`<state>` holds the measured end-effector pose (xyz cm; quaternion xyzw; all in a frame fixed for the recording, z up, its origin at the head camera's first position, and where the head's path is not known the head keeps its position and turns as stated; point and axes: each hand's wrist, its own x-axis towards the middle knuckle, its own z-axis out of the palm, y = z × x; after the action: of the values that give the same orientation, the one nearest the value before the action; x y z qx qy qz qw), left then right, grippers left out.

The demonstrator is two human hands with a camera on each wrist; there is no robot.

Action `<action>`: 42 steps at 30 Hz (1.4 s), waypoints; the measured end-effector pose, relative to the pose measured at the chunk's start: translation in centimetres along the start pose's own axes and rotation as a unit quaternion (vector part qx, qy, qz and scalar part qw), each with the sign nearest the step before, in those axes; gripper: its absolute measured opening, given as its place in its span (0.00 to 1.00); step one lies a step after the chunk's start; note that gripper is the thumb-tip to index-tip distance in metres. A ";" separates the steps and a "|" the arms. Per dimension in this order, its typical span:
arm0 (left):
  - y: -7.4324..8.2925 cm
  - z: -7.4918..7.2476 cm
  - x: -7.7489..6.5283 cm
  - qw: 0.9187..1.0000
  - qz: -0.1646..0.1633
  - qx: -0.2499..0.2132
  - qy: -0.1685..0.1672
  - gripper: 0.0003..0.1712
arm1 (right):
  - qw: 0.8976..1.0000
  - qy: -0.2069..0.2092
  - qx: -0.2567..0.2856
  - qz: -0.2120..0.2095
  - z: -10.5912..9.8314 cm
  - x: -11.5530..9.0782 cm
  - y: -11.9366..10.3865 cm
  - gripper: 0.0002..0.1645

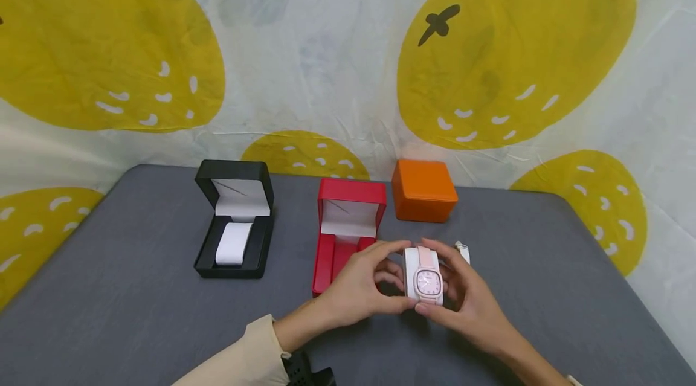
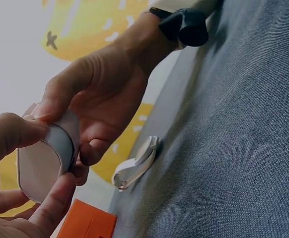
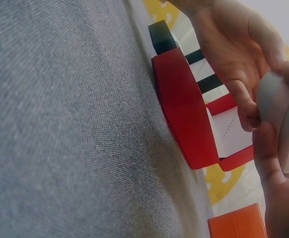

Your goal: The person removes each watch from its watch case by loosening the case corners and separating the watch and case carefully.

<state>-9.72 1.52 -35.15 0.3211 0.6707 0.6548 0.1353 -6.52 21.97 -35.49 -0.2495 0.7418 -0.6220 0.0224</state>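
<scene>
A pink wristwatch (image 1: 428,282) with a squarish face is wrapped around a white watch cushion (image 1: 411,274), held up above the table in front of me. My left hand (image 1: 361,283) pinches the cushion's left side, thumb below and index finger on top. From the other side my right hand (image 1: 475,307) grips the same cushion, its thumb near the lower edge and its index finger at the top. In the left wrist view the cushion's smooth end (image 2: 37,168) shows between both hands' fingers. A white watch (image 2: 139,161) lies on the table beyond my right hand, mostly hidden in the head view.
An open red watch box (image 1: 352,193) stands behind my left hand, its lower part covered by that hand. Farther left, an open black box (image 1: 203,262) contains a white cushion (image 1: 234,243). A closed orange box (image 1: 425,191) is at the back of the grey table (image 1: 136,313).
</scene>
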 end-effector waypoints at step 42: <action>0.1 -0.3 0.3 1.000 -0.017 0.004 -0.010 0.40 | 1.000 0.005 0.012 -0.018 -0.1 0.0 -0.3 0.48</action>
<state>-10.11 1.42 -34.97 0.3170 0.6771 0.6465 0.1517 -6.46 22.05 -35.13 -0.2596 0.7295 -0.6327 0.0103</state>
